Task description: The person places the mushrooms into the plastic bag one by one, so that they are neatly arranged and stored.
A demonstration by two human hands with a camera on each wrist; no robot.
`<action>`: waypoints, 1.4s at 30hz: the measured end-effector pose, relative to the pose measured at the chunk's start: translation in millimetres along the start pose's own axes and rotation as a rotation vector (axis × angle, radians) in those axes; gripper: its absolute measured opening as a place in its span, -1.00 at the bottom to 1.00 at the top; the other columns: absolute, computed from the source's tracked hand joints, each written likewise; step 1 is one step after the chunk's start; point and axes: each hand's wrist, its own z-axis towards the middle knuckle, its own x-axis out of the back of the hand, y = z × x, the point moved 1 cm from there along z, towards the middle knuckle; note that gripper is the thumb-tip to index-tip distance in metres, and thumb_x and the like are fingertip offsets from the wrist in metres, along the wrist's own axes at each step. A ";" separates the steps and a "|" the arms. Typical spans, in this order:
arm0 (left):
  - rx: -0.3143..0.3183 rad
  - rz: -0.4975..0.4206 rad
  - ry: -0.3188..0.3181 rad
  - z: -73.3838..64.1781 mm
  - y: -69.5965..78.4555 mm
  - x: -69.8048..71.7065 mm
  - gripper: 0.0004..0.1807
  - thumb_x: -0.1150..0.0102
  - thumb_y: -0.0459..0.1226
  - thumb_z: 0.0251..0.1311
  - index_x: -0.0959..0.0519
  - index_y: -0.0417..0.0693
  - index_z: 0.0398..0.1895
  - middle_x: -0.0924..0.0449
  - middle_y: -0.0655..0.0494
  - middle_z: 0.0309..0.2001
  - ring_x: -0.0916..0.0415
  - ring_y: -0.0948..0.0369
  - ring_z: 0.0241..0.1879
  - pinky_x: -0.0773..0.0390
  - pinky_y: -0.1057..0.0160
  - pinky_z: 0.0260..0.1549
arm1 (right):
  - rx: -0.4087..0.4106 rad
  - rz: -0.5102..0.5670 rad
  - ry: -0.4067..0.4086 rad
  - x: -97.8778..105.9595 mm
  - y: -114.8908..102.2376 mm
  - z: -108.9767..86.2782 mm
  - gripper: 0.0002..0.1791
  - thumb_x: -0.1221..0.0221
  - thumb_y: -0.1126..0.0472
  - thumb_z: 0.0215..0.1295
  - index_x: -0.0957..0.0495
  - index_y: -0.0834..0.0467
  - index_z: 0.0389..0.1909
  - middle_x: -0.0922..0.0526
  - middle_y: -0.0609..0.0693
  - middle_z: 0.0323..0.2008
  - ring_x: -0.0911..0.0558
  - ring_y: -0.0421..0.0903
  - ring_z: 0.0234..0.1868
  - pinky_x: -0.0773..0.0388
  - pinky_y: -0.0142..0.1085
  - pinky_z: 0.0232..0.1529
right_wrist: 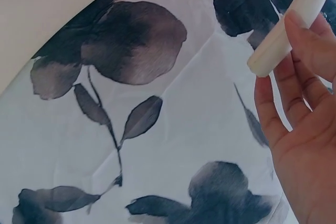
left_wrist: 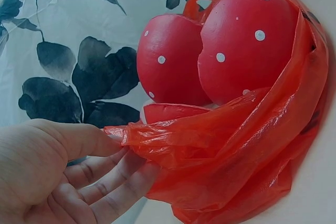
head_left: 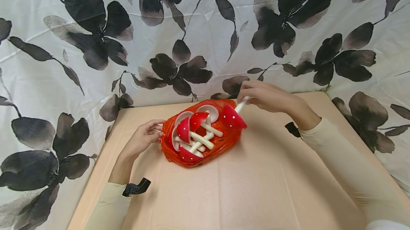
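A red plastic bag (head_left: 221, 150) lies on the table with several toy mushrooms (head_left: 183, 130) in it, their caps red with white dots and their stems off-white. My left hand (head_left: 142, 139) is at the bag's left side. In the left wrist view, the thumb and fingers of that hand (left_wrist: 79, 171) pinch the bag's edge. My right hand (head_left: 266, 96) grips one toy mushroom (head_left: 233, 118) by its stem, cap hanging downward over the bag's right end. In the right wrist view, thumb and fingers hold the stem (right_wrist: 289, 35) near its end.
The pale tan table (head_left: 250, 187) reaches toward the front. Behind it and along both sides hangs a white cloth (head_left: 224, 37) with dark flowers. Black bands (head_left: 137, 187) sit on both wrists.
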 end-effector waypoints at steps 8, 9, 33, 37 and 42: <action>-0.002 0.008 0.007 0.1 -1.0 -0.1 -0.52 -0.08 -0.49 0.38 -0.42 -0.19 0.36 -0.50 -0.42 0.04 -0.68 0.11 -0.16 -0.74 0.22 -0.19 | 0.005 -0.011 0.008 -3.0 -9.6 23.5 -0.71 -0.44 0.36 0.13 -0.69 -0.04 -0.19 -0.55 -0.10 -0.18 -0.48 -0.09 -0.06 -0.61 -0.20 -0.08; -0.002 0.011 0.008 0.1 -1.2 -0.1 -0.52 -0.08 -0.49 0.38 -0.42 -0.19 0.36 -0.51 -0.42 0.03 -0.68 0.11 -0.16 -0.74 0.22 -0.19 | 0.006 -0.009 0.005 -4.1 -10.3 26.5 -0.71 -0.45 0.35 0.12 -0.69 -0.05 -0.19 -0.55 -0.10 -0.18 -0.48 -0.09 -0.06 -0.61 -0.20 -0.07; 0.006 0.019 0.013 0.7 0.2 -0.9 -0.51 -0.09 -0.49 0.38 -0.42 -0.19 0.36 -0.54 -0.35 0.02 -0.68 0.10 -0.16 -0.74 0.19 -0.18 | 0.238 -0.117 0.011 -49.8 -20.3 82.6 -0.68 -0.33 0.48 0.17 -0.75 -0.04 -0.27 -0.60 -0.11 -0.14 -0.50 -0.12 -0.03 -0.67 -0.30 -0.03; 0.004 0.015 0.013 1.0 0.2 -1.9 -0.51 -0.07 -0.50 0.38 -0.42 -0.19 0.36 -0.55 -0.34 0.02 -0.68 0.10 -0.16 -0.74 0.14 -0.16 | 0.225 -0.139 -0.011 -58.0 -19.2 83.9 -0.71 -0.33 0.46 0.21 -0.77 -0.04 -0.28 -0.60 -0.14 -0.14 -0.49 -0.14 -0.03 -0.67 -0.32 -0.03; 0.004 0.010 0.013 1.7 -1.3 -2.0 -0.50 -0.04 -0.53 0.37 -0.42 -0.19 0.37 -0.55 -0.33 0.02 -0.68 0.10 -0.16 -0.74 0.12 -0.14 | 0.229 -0.169 -0.035 -66.2 -16.8 84.7 -0.73 -0.37 0.41 0.21 -0.79 -0.03 -0.22 -0.59 -0.13 -0.10 -0.47 -0.14 -0.02 -0.67 -0.33 -0.04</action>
